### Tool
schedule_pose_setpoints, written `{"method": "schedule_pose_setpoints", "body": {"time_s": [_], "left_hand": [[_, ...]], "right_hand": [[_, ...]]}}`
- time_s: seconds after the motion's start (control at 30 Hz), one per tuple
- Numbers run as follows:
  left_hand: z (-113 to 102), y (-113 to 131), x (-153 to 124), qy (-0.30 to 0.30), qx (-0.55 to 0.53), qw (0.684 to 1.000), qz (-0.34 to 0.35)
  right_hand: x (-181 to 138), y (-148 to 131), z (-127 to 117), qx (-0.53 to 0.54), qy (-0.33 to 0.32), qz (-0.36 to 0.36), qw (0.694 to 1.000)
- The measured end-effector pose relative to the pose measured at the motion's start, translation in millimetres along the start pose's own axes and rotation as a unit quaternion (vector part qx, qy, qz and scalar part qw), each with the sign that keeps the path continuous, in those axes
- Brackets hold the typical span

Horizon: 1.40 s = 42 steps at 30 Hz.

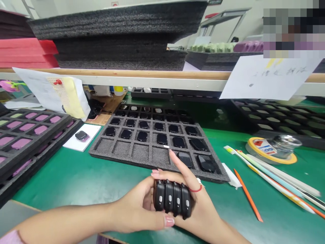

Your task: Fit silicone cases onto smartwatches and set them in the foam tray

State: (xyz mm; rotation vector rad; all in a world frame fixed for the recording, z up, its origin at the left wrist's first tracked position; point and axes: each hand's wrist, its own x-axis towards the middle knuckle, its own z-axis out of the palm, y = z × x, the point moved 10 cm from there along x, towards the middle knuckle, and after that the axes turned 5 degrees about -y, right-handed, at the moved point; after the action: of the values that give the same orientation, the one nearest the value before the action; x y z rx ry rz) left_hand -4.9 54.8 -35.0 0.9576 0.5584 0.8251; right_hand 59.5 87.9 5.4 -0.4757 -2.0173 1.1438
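Several black smartwatch cases (172,200) stand side by side in a row between my two hands, their silver side buttons facing me. My left hand (134,206) closes on the row from the left, thumb below and fingers behind. Around the right end curls my right hand (205,210), palm against the cases, its index finger stretched out over the front of a dark foam tray (157,166). A red ring circles that finger's base. Watches with dark screens (142,136) fill much of the tray; bare foam shows in several front-row compartments.
At left, foam trays (35,159) hold purple pieces; nearby a watch (81,136) lies on white card. On the right are an orange stick (247,193), toothbrushes (269,179), a tape roll (251,149) and a glass bottle (284,149). A shelf edge (152,76) crosses above.
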Motion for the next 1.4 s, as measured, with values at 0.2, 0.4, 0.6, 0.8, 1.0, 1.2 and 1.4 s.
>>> {"method": "schedule_pose_setpoints", "body": {"time_s": [0.2, 0.4, 0.6, 0.8, 1.0, 1.2, 1.4], "left_hand": [[-5, 4, -3, 0.020, 0.030, 0.999, -0.002], [-2, 8, -2, 0.026, 0.050, 0.998, 0.011], [-8, 1, -2, 0.064, 0.049, 0.997, 0.001], [-11, 2, 0, 0.084, 0.072, 0.994, 0.001], [-8, 13, 2, 0.095, 0.103, 0.990, 0.026], [-1, 14, 8, 0.051, 0.097, 0.993, 0.035], [-13, 13, 2, 0.113, 0.148, 0.982, 0.020]], "right_hand": [[0, -3, 0, -0.014, 0.003, -0.008, 1.000], [0, -5, 1, -0.034, -0.001, -0.008, 0.999], [-3, -5, 5, -0.061, -0.012, -0.020, 0.998], [-3, -7, 8, -0.076, -0.021, -0.036, 0.996], [-4, -11, 12, -0.080, -0.026, -0.058, 0.995], [-4, -13, 18, -0.125, -0.054, -0.083, 0.987], [-9, -22, 19, -0.146, -0.059, -0.096, 0.983]]}}
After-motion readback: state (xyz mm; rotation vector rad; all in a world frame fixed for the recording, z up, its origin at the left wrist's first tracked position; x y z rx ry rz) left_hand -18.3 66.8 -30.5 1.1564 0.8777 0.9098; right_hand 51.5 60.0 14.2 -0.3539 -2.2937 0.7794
